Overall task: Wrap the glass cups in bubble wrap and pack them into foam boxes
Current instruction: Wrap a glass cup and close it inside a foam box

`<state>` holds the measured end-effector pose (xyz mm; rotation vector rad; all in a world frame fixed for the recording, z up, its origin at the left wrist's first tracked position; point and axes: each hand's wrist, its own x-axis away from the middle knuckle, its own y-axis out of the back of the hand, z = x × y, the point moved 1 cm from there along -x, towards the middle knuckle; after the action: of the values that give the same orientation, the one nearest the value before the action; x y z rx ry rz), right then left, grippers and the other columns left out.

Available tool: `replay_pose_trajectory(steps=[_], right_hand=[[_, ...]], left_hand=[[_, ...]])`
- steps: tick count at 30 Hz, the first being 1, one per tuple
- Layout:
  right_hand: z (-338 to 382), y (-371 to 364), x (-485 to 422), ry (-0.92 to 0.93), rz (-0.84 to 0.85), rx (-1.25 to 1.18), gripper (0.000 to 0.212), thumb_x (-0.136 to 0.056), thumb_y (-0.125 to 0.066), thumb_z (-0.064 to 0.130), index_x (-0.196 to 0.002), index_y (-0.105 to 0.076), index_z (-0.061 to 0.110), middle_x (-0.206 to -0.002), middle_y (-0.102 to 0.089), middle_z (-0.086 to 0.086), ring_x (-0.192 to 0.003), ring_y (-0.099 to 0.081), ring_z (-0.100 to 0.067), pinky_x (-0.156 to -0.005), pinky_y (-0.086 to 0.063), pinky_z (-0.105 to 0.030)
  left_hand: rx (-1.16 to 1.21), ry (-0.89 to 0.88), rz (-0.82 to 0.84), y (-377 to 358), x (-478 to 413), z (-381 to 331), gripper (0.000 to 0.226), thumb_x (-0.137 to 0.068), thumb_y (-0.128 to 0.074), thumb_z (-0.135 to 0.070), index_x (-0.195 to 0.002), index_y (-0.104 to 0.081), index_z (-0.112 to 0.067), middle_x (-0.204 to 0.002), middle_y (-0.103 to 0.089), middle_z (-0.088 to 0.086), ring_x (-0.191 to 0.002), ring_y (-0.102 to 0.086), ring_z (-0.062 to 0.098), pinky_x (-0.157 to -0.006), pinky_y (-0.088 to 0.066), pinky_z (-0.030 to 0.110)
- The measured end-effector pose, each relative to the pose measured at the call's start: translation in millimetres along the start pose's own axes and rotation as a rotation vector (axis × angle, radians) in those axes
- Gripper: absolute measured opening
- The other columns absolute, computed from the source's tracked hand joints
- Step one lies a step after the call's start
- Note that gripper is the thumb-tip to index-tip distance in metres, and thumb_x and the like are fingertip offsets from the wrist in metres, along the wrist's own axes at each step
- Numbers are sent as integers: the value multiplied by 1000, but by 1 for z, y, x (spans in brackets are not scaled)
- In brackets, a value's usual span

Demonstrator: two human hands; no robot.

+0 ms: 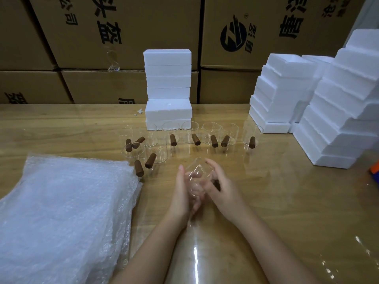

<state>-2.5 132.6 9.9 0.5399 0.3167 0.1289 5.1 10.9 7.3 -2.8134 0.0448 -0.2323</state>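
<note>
Glass cup [196, 173] gripped by left hand [183, 189] and right hand [222, 188] over table [291, 201]; best laid centred on bubble wrap [61, 201], handle tucked inward.

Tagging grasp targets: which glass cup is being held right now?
The cup at centre front, gripped between the left hand and right hand. All other cups stand untouched on the table beyond it.

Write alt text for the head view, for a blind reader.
A left hand and right hand hold a clear glass cup at a wooden table. Stacked bubble wrap lies left, brown-handled cups stand behind, white foam boxes beyond and right.
</note>
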Motion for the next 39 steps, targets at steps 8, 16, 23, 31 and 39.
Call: replay_pose_trajectory(steps=[8,16,23,31,39], right_hand=[[-9,12,3,-57,20,140,92,-65,-29,91,-144,-28,43,-88,-65,7,-89,-61,-12,-83,-49,-38],[-20,12,0,-117,-111,86,91,-69,-36,82,-147,-27,35,-63,-47,9,-60,-51,-10,-61,-43,-34],[-24,24,0,-254,-243,171,80,-75,-53,72,-143,-27,40,-80,-57,6,-86,-59,-20,-75,-51,-37],[-22,49,-2,-307,-338,651,77,-83,-49,67,-146,-26,29,-118,-65,1,-109,-59,-21,-102,-29,-39],[-19,51,0,-396,-307,739,80,-84,-40,71,-148,-20,27,-119,-64,0,-114,-55,-22,-102,-30,-40]], left_hand=[[-447,67,-23,0,7,-15,56,-101,-14,-48,-85,-62,-23,-58,-68,11,-37,-56,20,-36,-45,23],[-1337,-542,-648,26,58,-99,16,-89,-54,-35,-96,-64,-25,-86,-66,-8,-79,-61,20,-58,-38,28],[-1808,128,-666,88,84,-128,48,-85,-58,-52,-121,-54,-20,-117,-46,6,-110,-46,27,-69,-37,31],[-1647,-85,-722,98,93,-129,19,-92,-52,-22,-79,-66,-25,-72,-59,-7,-68,-55,16,-53,-42,26],[-1375,-656,-562,68,111,-159,10,-86,-65,-14,-91,-73,-16,-77,-63,-5,-64,-52,7,-57,-34,16]])
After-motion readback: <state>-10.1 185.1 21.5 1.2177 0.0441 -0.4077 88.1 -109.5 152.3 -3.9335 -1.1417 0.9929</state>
